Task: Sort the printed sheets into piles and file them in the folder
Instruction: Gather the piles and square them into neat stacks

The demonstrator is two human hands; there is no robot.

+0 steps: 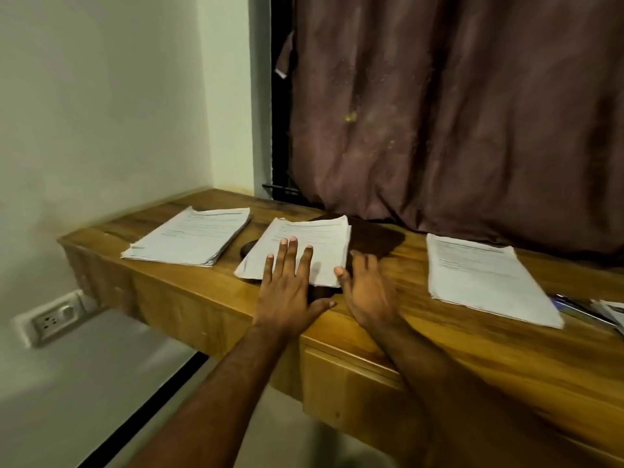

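Three paper piles are laid on the counter (422,332). The middle pile (304,244) is pressed flat by the left hand (287,292), fingers straight. The right hand (368,292), blurred and released, is seen just beside the pile's right edge. Left pile (189,236) and right pile (483,278) lie well apart.

Dim, warm indoor light is falling on the surface (472,336); motion blur is smearing the right hand (369,292), and edges are bowing outward.
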